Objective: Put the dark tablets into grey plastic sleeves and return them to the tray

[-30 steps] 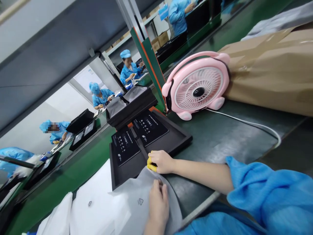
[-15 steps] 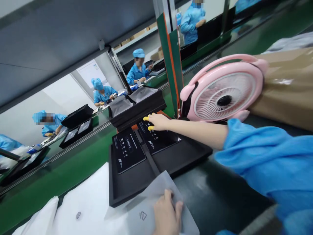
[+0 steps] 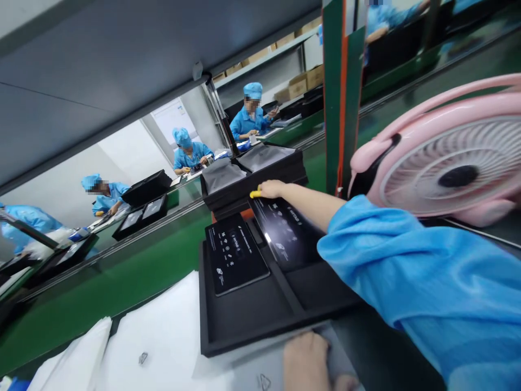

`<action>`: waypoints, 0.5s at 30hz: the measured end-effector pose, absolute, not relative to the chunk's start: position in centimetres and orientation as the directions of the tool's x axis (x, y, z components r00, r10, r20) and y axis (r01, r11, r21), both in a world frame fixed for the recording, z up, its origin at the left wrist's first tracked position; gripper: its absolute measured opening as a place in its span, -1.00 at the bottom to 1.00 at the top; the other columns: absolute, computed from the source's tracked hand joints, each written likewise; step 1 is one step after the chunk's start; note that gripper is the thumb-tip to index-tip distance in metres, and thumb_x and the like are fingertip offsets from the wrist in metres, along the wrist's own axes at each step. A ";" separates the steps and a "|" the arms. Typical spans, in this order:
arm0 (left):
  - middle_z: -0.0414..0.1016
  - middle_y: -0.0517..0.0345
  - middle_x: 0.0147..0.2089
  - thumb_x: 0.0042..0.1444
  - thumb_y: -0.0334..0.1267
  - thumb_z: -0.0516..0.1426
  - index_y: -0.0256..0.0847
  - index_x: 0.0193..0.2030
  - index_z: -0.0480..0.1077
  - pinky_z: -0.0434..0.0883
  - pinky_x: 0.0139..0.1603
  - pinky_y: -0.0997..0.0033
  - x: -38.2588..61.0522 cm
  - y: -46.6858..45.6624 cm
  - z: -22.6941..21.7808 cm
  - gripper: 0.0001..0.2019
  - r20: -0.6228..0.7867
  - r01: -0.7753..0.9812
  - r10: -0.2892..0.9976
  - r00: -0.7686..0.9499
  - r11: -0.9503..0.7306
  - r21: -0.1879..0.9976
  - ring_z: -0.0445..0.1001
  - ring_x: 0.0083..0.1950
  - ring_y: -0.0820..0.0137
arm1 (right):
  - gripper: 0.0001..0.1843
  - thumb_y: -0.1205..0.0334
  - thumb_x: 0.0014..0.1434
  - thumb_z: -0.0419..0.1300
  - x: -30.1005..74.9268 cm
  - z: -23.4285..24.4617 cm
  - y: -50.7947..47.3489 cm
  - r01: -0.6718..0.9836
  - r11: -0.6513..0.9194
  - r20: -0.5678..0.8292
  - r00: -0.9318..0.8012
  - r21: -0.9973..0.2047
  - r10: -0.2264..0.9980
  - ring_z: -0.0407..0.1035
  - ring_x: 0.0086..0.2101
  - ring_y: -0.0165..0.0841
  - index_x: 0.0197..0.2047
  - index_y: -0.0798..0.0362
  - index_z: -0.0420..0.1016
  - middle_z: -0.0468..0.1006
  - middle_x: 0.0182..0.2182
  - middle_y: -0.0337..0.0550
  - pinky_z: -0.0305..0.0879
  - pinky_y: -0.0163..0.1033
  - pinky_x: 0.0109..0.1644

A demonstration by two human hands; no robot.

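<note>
A black tray (image 3: pixel 252 326) with a divider lies in front of me. In its left compartment is a dark tablet (image 3: pixel 236 255) with white print. A second tablet (image 3: pixel 287 233), tilted and catching glare, is over the right compartment. My right hand (image 3: pixel 272 189), a yellow finger cot showing, is closed at this tablet's far edge; part of the hand is hidden. At the tray's near side my left hand (image 3: pixel 307 358), blurred, has its fingers curled on a translucent plastic bag (image 3: pixel 244 369).
White bags (image 3: pixel 154 326) lie left of the tray. Behind it stand stacked black trays (image 3: pixel 256 176). A pink fan (image 3: pixel 443 157) and a green post (image 3: pixel 344 98) are to the right. Several co-workers in blue sit across the green conveyor (image 3: pixel 101 266).
The view has shifted, so the scene sits differently. The right tablet has become tilted under my right hand. My left hand has curled in more, and the bag's raised corner has dropped.
</note>
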State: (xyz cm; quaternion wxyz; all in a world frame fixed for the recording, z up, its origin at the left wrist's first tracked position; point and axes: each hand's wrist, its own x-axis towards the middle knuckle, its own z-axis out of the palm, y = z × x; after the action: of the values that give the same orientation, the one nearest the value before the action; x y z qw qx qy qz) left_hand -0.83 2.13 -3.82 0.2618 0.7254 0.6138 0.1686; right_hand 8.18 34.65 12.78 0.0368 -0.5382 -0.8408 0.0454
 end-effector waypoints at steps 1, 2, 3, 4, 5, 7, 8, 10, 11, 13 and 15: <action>0.41 -0.01 -0.14 -0.08 -0.13 0.16 -0.12 -0.22 0.38 0.28 -0.03 0.18 -1.0 2.2 -3.0 -0.75 -0.082 0.815 0.976 0.199 -0.119 0.567 0.35 -0.09 0.18 | -0.54 0.01 0.18 -0.05 8.8 14.4 34.1 0.898 0.424 0.033 -0.423 -0.117 0.905 0.35 -0.13 -0.17 -0.03 0.15 0.41 0.44 -0.08 0.09 0.22 -0.20 -0.17; 0.41 0.00 -0.14 -0.05 -0.15 0.13 -0.15 -0.22 0.37 0.28 -0.04 0.18 -1.1 2.3 -2.2 -0.76 -0.091 0.826 0.974 0.208 -0.125 0.549 0.34 -0.09 0.19 | -0.52 -0.03 0.16 -0.02 9.4 16.0 33.4 0.891 0.440 0.052 -0.437 -0.113 0.898 0.34 -0.12 -0.17 -0.03 0.13 0.41 0.44 -0.08 0.05 0.21 -0.20 -0.16; 0.41 0.00 -0.16 -0.02 -0.17 0.11 -0.18 -0.22 0.36 0.28 -0.05 0.19 -1.0 2.2 -1.4 -0.77 -0.101 0.838 0.971 0.217 -0.132 0.529 0.34 -0.10 0.20 | -0.49 -0.08 0.12 0.02 10.1 17.6 32.6 0.883 0.458 0.067 -0.454 -0.104 0.889 0.34 -0.11 -0.17 -0.04 0.13 0.42 0.45 -0.09 0.02 0.20 -0.20 -0.14; 0.41 -0.01 -0.17 0.00 -0.18 0.09 -0.20 -0.22 0.35 0.27 -0.06 0.19 -0.9 2.1 -0.8 -0.79 -0.110 0.853 0.968 0.226 -0.142 0.503 0.34 -0.10 0.20 | -0.46 -0.13 0.05 0.09 10.8 19.0 31.6 0.866 0.492 0.082 -0.486 -0.088 0.870 0.33 -0.12 -0.18 -0.07 0.13 0.44 0.46 -0.12 -0.02 0.19 -0.20 -0.13; 0.40 -0.03 -0.17 0.01 -0.20 0.07 -0.22 -0.23 0.35 0.27 -0.06 0.20 -0.7 1.9 -0.4 -0.80 -0.115 0.870 0.967 0.226 -0.147 0.471 0.34 -0.11 0.19 | -0.40 -0.19 -0.03 0.13 11.4 20.2 30.5 0.831 0.554 0.107 -0.548 -0.046 0.830 0.33 -0.14 -0.19 -0.11 0.15 0.46 0.47 -0.16 -0.05 0.19 -0.20 -0.12; 0.40 -0.07 -0.16 0.03 -0.20 0.06 -0.25 -0.24 0.33 0.25 -0.06 0.20 0.0 1.2 0.2 -0.81 -0.107 0.904 0.973 0.204 -0.146 0.401 0.33 -0.09 0.17 | -0.33 -0.27 -0.07 0.10 12.4 21.9 27.6 0.763 0.646 0.146 -0.640 0.007 0.755 0.33 -0.15 -0.22 -0.17 0.19 0.48 0.47 -0.22 -0.12 0.18 -0.20 -0.11; 0.39 -0.09 -0.16 0.03 -0.19 0.07 -0.26 -0.24 0.33 0.25 -0.06 0.20 0.4 0.7 0.3 -0.80 -0.099 0.916 0.975 0.199 -0.149 0.371 0.33 -0.09 0.16 | -0.32 -0.29 -0.03 0.05 12.8 22.4 25.8 0.743 0.670 0.168 -0.662 0.017 0.730 0.32 -0.14 -0.23 -0.20 0.21 0.48 0.47 -0.25 -0.15 0.16 -0.19 -0.10; 0.39 -0.08 -0.18 0.04 -0.16 0.07 -0.26 -0.24 0.32 0.25 -0.09 0.23 1.1 -0.1 0.3 -0.78 -0.099 0.925 0.972 0.211 -0.166 0.341 0.35 -0.10 0.17 | -0.34 -0.27 0.04 -0.03 13.5 23.1 21.9 0.735 0.678 0.210 -0.666 0.022 0.716 0.31 -0.12 -0.24 -0.25 0.21 0.49 0.45 -0.29 -0.20 0.14 -0.17 -0.07; 0.40 -0.07 -0.19 0.05 -0.14 0.07 -0.25 -0.23 0.31 0.26 -0.11 0.24 1.4 -0.4 0.2 -0.77 -0.106 0.926 0.971 0.215 -0.168 0.339 0.36 -0.12 0.17 | -0.35 -0.26 0.04 -0.02 13.9 23.2 20.0 0.740 0.672 0.232 -0.660 0.038 0.714 0.31 -0.10 -0.23 -0.27 0.20 0.49 0.45 -0.32 -0.22 0.13 -0.15 -0.06; 0.39 -0.06 -0.19 0.06 -0.11 0.07 -0.26 -0.21 0.30 0.27 -0.16 0.27 1.8 -0.6 0.1 -0.74 -0.111 0.932 0.977 0.185 -0.138 0.335 0.37 -0.14 0.19 | -0.39 -0.26 0.00 0.03 15.2 23.2 16.4 0.763 0.643 0.301 -0.628 0.060 0.717 0.31 -0.10 -0.19 -0.31 0.17 0.50 0.44 -0.35 -0.24 0.13 -0.12 -0.05; 0.37 -0.09 -0.16 0.05 -0.08 0.07 -0.28 -0.18 0.28 0.27 -0.14 0.27 1.9 -0.4 -0.2 -0.69 -0.063 0.946 0.993 0.103 -0.078 0.315 0.36 -0.11 0.17 | -0.42 -0.25 -0.04 0.09 17.4 22.9 13.7 0.804 0.595 0.416 -0.538 -0.009 0.733 0.33 -0.14 -0.21 -0.34 0.16 0.50 0.44 -0.39 -0.27 0.15 -0.13 -0.06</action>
State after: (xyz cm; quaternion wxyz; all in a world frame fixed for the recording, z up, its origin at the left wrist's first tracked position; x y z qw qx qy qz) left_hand 1.88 -0.43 -0.18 0.1397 0.7293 0.6645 0.0840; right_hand 17.38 13.66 22.86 0.1923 -0.4404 -0.8721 -0.0918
